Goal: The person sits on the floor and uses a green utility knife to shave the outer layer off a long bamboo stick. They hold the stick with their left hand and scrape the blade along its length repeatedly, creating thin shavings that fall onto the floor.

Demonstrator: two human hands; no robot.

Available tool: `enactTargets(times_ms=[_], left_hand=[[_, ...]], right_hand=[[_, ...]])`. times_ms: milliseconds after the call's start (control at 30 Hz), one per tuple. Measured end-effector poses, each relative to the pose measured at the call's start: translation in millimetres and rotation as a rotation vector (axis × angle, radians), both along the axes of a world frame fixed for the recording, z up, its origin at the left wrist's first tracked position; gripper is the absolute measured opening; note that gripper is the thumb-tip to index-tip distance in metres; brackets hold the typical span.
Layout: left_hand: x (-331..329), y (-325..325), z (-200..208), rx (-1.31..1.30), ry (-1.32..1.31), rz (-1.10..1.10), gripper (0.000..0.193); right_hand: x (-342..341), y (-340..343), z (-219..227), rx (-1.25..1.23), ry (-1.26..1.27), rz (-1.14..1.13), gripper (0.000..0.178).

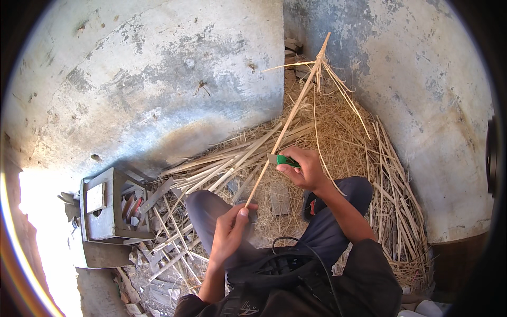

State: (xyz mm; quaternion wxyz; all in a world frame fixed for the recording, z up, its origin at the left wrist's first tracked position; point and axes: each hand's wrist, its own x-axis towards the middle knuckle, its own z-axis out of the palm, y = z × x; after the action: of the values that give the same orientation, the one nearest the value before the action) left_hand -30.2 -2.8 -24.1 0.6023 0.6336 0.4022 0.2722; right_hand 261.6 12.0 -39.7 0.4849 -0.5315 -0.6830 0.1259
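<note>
My left hand (228,229) is closed around the near end of a long, thin bamboo strip (289,122), just above my left knee. From there the strip slants away to the far right, where thin curled shavings (346,95) hang off its far part. A short knife (288,160) with a green handle is gripped in my right hand (304,170). Its flat blade points left and meets the strip around the middle. The fingertips of my right hand behind the handle are partly hidden.
Fine shavings (338,124) cover the floor ahead of my crossed legs. Split bamboo lengths (227,158) lie at the left, and a pile of sticks (398,211) lines the right wall. A wooden box (100,208) with things inside stands at the left. A dark cable (319,259) runs over my lap.
</note>
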Motion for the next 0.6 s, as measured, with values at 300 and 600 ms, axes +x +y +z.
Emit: enactTargets(times_ms=[300,600], left_hand=[[5.9,-4.9,4.5,0.048,0.03,0.064,0.036],[6.5,-12.1,4.2,0.126,0.039,0.125,0.033]], right_hand=[[-0.3,1.1,3.4,0.169,-0.032,-0.071,0.038],[3.7,1.2,5.6,0.274,-0.116,-0.108,0.035]])
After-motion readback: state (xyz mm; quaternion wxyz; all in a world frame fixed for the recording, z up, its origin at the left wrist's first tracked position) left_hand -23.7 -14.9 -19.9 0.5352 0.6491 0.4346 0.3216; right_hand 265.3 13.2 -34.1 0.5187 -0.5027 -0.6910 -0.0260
